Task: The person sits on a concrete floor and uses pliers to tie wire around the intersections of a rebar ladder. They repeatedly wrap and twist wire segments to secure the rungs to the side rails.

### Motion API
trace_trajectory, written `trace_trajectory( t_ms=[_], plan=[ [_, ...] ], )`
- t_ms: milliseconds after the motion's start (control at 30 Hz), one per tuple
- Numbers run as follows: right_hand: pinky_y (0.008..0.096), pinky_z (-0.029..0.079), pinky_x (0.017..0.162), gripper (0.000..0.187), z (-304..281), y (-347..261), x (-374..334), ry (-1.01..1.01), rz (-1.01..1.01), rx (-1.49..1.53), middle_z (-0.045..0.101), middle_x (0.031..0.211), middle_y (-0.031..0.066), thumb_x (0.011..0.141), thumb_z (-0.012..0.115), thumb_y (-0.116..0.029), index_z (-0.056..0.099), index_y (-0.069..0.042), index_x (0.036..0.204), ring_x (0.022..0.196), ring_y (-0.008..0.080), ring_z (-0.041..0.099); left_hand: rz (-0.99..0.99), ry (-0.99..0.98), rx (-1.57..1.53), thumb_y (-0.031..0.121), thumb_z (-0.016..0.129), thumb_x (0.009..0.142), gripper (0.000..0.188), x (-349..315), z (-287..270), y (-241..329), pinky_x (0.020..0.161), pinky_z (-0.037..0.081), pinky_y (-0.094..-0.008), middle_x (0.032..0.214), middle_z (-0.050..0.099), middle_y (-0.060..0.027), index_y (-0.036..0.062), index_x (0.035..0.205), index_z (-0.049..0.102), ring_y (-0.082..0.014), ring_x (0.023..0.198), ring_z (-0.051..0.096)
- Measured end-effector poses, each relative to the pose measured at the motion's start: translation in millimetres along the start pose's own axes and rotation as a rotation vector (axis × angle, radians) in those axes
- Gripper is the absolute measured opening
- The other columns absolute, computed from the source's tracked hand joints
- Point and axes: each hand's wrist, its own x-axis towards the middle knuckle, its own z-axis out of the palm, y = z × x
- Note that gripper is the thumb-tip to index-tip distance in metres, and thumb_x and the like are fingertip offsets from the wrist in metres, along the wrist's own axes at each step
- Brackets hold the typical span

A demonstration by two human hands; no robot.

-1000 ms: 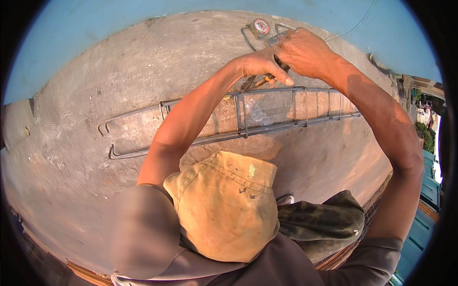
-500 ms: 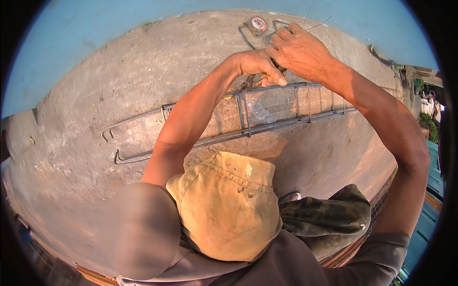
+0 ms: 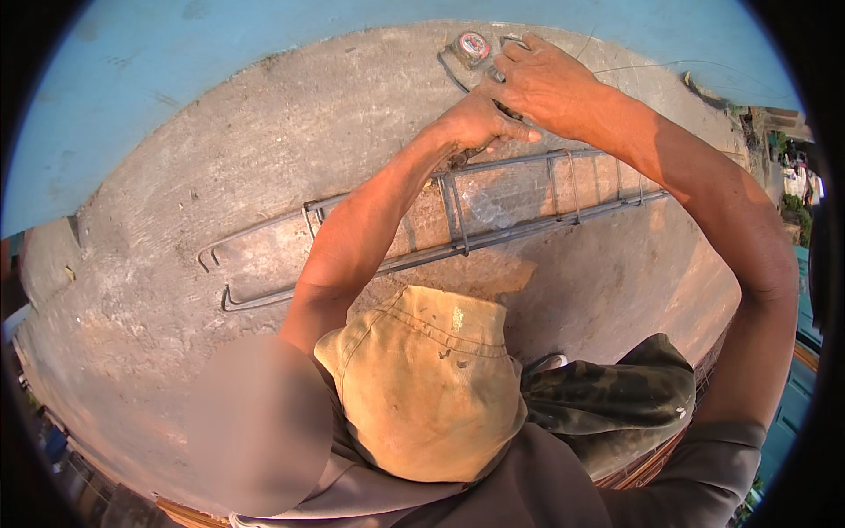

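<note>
My left hand [image 3: 475, 123] is closed around a dark metal hand tool, apparently pincers [image 3: 459, 160], just beyond the far bar of a steel rebar cage [image 3: 519, 231]. The tool's head shows near the bar; the hands cover most of its handles. My right hand [image 3: 541, 84] is closed right beside the left, its fingers curled. Thin wires [image 3: 647, 66] stretch out to the right from about the right hand. What that hand grips is hidden in its fingers, though the wire seems to come from it. The cage lies across the ground with hooked bar ends [image 3: 227, 304] at the left.
A round-faced tape measure [image 3: 473, 46] lies beyond my hands, beside a bent dark bar [image 3: 451, 72]. Rough concrete [image 3: 202, 167] spreads under the cage, and a blue surface [image 3: 220, 53] borders it at the far side. Tan cloth [image 3: 422, 378] and a camouflage trouser leg [image 3: 607, 392] are close in.
My left hand has turned, its thumb swinging outward beside the right hand. The loose wires have swung from pointing up to stretching rightward. The whole view has shifted slightly.
</note>
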Motion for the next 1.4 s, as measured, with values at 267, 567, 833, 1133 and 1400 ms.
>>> trace_trajectory(
  t_ms=[267, 567, 833, 1133, 1400],
  plan=[
    [0.0396, 0.053, 0.083, 0.024, 13, -3, 11, -0.298, 0.039, 0.153, 0.07, 0.088, 0.0074, 0.075, 0.075, -0.016, 0.069, -0.005, 0.096, 0.087, 0.0234, 0.068, 0.125, -0.086, -0.17, 0.027, 0.088, 0.067, 0.036, -2, -3, -3, 0.049, 0.046, -0.0301, 0.061, 0.06, -0.0067, 0.0033, 0.082, 0.066, -0.0155, 0.048, 0.055],
    [0.045, 0.055, 0.066, 0.036, -21, 9, 30, -0.685, 0.06, 0.342, 0.072, 0.085, 0.0144, 0.072, 0.079, -0.018, 0.069, -0.001, 0.101, 0.075, 0.0294, 0.071, -0.028, -0.154, -0.011, 0.025, 0.086, 0.067, 0.033, 1, 4, 4, 0.049, 0.045, -0.0323, 0.063, 0.061, -0.0072, 0.0011, 0.081, 0.067, -0.0157, 0.052, 0.057],
    [0.0404, 0.053, 0.046, 0.03, -50, 15, 5, -0.937, 0.248, 0.763, 0.067, 0.066, 0.016, 0.089, 0.064, -0.026, 0.067, 0.002, 0.099, 0.058, 0.0288, 0.069, 0.052, -0.4, -0.196, 0.033, 0.087, 0.056, 0.062, 3, -14, -13, 0.065, 0.052, -0.0329, 0.084, 0.068, -0.0123, -0.0004, 0.104, 0.066, -0.0195, 0.074, 0.066],
    [0.0302, 0.046, 0.034, 0.028, 42, -20, -140, -0.427, 0.761, 1.777, 0.062, 0.061, 0.0108, 0.095, 0.061, -0.029, 0.061, -0.001, 0.092, 0.044, 0.019, 0.062, -0.011, 0.749, -0.361, 0.019, 0.071, 0.088, 0.027, -39, -8, -17, 0.075, 0.054, -0.0375, 0.098, 0.068, -0.0131, 0.0014, 0.108, 0.063, -0.0231, 0.091, 0.066],
    [0.0299, 0.047, 0.038, 0.029, 59, -166, -180, 0.428, 0.987, 2.825, 0.062, 0.062, 0.0097, 0.096, 0.06, -0.037, 0.051, -0.009, 0.097, 0.045, 0.0191, 0.06, 0.05, -0.053, -0.85, 0.03, 0.063, 0.095, 0.044, -23, 99, 5, 0.078, 0.051, -0.0336, 0.115, 0.062, -0.0064, 0.003, 0.129, 0.054, -0.0204, 0.099, 0.061]
  ],
)
